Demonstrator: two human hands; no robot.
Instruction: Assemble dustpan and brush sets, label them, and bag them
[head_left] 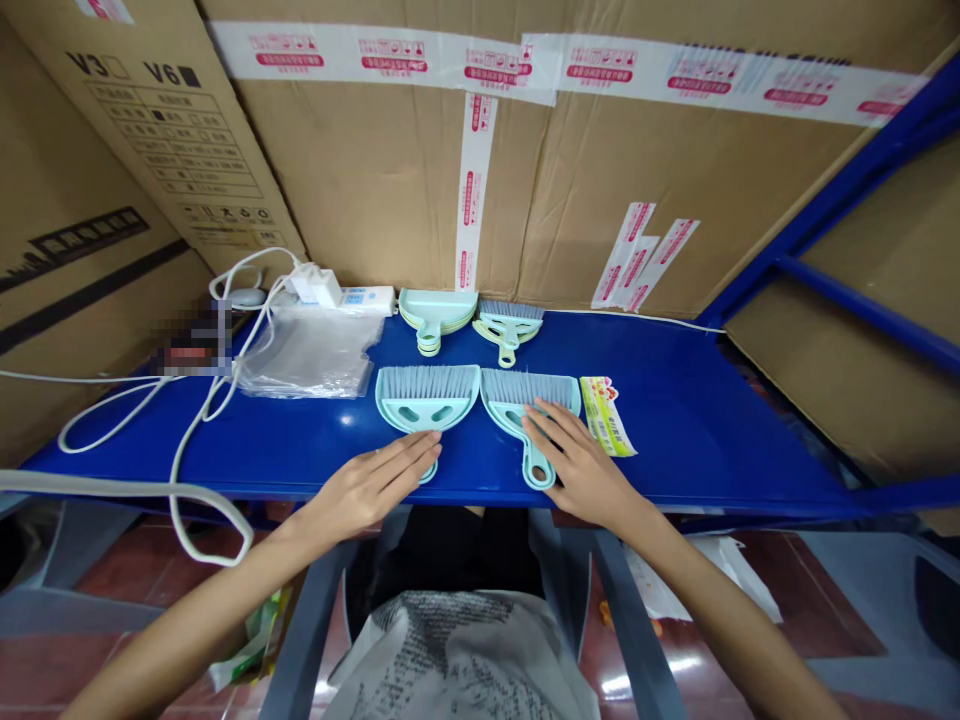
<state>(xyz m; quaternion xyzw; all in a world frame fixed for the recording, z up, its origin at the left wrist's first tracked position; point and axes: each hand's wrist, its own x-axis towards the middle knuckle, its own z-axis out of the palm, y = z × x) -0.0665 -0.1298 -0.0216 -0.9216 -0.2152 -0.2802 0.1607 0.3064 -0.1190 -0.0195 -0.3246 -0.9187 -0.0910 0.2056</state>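
- Nearest the camera, at 6 o'clock, is the seated person's grey printed shirt [457,660].
- Two mint-green dustpan-and-brush sets lie side by side at the clock's centre, handles towards 6: the left set [427,382] and the right set [532,387], their rims about touching.
- The left hand [367,485] lays nearly straight fingers over the left set's handle; its thumb is hidden, so I cannot tell whether it grips.
- The right hand [589,465] spreads its fingers across the right set's brush and handle; a firm grasp cannot be confirmed.
- Both handles reach close to the front edge of the blue tabletop [712,420]; a careless pull towards 6 could tip a set off.
- Just beside, at 3, a printed card [607,420] could be swept away by the right hand.
- At 11, stacked dustpans [435,305]; at 12 to 1, a further brush [510,325] on dustpans; pushing forward could jostle both.
- At 9 to 10, clear plastic bags [307,350] and a white cable [112,485], whose drooping loop might snag the left forearm.
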